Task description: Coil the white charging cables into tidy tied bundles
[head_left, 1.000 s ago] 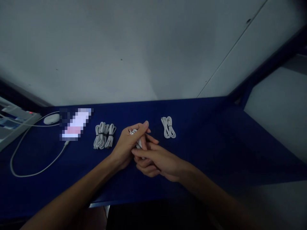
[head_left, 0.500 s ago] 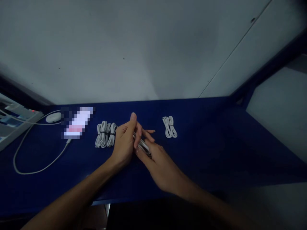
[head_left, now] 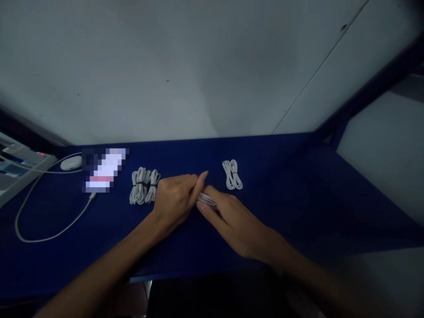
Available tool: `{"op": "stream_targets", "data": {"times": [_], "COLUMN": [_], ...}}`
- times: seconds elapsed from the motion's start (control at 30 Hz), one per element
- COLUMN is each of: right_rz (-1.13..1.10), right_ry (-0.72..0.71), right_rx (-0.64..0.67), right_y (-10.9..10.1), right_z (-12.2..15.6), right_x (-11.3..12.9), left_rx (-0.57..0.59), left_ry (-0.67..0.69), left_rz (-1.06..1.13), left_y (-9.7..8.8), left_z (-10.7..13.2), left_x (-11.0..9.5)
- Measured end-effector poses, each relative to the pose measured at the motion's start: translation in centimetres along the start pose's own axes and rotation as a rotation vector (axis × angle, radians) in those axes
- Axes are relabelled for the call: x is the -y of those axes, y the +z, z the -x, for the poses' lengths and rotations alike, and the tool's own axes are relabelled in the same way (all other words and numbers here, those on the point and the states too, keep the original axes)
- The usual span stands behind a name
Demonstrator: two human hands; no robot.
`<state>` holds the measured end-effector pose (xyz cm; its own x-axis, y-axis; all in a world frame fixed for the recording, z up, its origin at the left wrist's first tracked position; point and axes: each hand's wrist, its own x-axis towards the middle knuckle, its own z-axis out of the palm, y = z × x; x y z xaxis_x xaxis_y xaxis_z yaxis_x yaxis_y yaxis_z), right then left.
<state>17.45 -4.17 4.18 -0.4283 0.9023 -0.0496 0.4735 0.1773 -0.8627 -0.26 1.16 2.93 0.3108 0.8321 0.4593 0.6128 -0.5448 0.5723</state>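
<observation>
both hands point(head_left: 202, 203) pinch a white cable point(head_left: 206, 199).

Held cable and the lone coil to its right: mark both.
held cable point(head_left: 206, 200): head view, exposed white strands.
lone coil point(head_left: 232, 176): head view, its middle.

My left grip point(head_left: 174, 201) and my right grip point(head_left: 232, 218) are bare hands, uncovered to the fingertips. My left forearm point(head_left: 109, 265) and right forearm point(head_left: 298, 269) are bare too, along all of their length that shows. Both are lean and narrow to slim wrists. My fingers point(head_left: 200, 181) are long and slender, and one short nail on my left grip catches some light. The dimness hides finer detail.
</observation>
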Motion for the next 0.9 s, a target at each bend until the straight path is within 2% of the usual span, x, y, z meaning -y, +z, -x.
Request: {"op": "stream_targets", "data": {"times": [0.07,0.13,0.23,0.33,0.43,0.5,0.63,0.8,0.9], "right_rz": [0.239,0.424,0.471,0.542,0.622,0.664,0.647,0.343,0.198], "right_ry": [-0.073,-0.138,-0.212,-0.306,-0.334,-0.333,-0.309,-0.169,-0.093], "right_rx": [-0.062,-0.085,-0.078,-0.107,-0.046,-0.016,-0.023,0.035,0.08], "right_y": [0.8,1.3,0.6,-1.7,-3.8,-4.5,-4.5,-4.8,-5.2], "right_z": [-0.3,-0.7,-1.2,-1.2,-0.9,-0.7,-0.2,0.2,0.4], "right_x": [-0.6,-1.5,-3.3,-4.6,-5.0,-4.7,-3.7,-3.3,-3.5], "left_rx": [-0.045,-0.024,0.171,0.42,0.563,0.577,0.555,0.455,0.376], "left_ry": [-0.065,-0.11,-0.061,0.078,0.085,0.055,0.049,0.102,0.016], "left_rz": [0.029,0.08,0.133,0.151,0.245,0.249,0.212,0.244,0.326], "left_y": [0.3,0.2,-0.4,-1.3,-1.6,-1.4,-0.7,-0.4,-0.6], "left_z": [0.2,0.2,-0.3,-1.1,-1.3,-1.2,-0.6,-0.2,-0.2], "left_x": [-0.1,-0.1,-0.2,-0.4,-0.5,-0.5,-0.4,-0.4,-0.7]}}
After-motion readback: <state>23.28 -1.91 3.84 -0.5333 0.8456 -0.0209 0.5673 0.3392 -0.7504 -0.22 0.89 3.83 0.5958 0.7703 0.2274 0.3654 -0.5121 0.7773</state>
